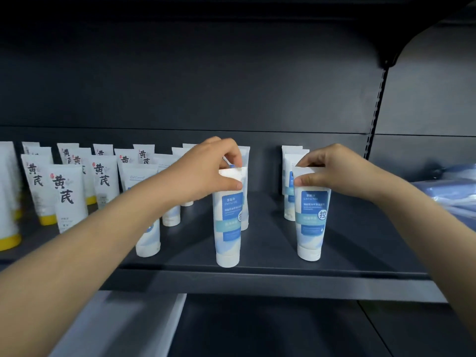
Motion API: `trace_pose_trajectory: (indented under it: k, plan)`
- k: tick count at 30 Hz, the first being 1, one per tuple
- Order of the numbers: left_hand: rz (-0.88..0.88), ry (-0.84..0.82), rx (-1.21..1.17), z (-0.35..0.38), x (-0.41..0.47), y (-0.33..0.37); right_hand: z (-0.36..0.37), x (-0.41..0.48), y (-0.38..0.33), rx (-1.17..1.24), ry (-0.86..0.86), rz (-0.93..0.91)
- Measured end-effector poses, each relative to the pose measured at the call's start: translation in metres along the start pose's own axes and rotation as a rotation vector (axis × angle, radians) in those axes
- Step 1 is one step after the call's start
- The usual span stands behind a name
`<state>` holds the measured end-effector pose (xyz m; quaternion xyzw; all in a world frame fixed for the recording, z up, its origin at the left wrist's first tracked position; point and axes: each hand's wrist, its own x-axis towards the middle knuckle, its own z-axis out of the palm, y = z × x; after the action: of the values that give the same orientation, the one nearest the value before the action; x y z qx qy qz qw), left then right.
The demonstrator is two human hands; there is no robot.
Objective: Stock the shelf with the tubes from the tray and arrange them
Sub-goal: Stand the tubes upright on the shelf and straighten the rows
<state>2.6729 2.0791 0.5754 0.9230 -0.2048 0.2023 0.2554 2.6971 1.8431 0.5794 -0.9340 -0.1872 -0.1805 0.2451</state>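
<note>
Head view: both hands reach onto a dark shelf [270, 243]. Left hand [206, 171] has its grip pinched on the flat top end of a blue-and-white tube [229, 222], thumb in front, fingers behind; tube upright, cap down, at the front edge of the shelf. Right hand [332, 171] grips the top end of a second blue-and-white tube [311, 222] the same way; also upright, cap down on the shelf, well apart from the first. More blue-label tubes [289, 181] stand in a row behind the right one, another just behind the left one. Left side of shelf: white tubes with black characters [68, 194], some with yellow caps, in rows. Blue plastic wrap [453, 191] at far right. Pale grey surface [116, 328] below the shelf, blurred, cannot tell what.
</note>
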Motion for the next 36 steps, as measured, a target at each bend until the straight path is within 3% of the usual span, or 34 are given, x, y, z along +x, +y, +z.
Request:
trace_pose_trajectory:
  k: [2, 6, 11, 26, 36]
  plan:
    - [-0.033, -0.046, -0.083, -0.003, 0.001, -0.002, 0.001, 0.000, 0.000, 0.009, 0.007, 0.001]
    - [-0.070, -0.115, -0.015, -0.008, 0.003, -0.005, 0.000, -0.001, -0.001, 0.013, 0.003, 0.000]
    - [-0.049, -0.146, -0.055, -0.014, 0.006, -0.009, -0.009, -0.003, 0.002, -0.101, -0.124, -0.011]
    - [-0.025, -0.216, -0.181, -0.014, 0.021, -0.023, -0.012, 0.004, -0.001, -0.059, -0.187, -0.027]
    - [0.008, -0.177, -0.175, -0.006, 0.023, -0.024, -0.014, 0.004, 0.003, -0.084, -0.197, -0.001]
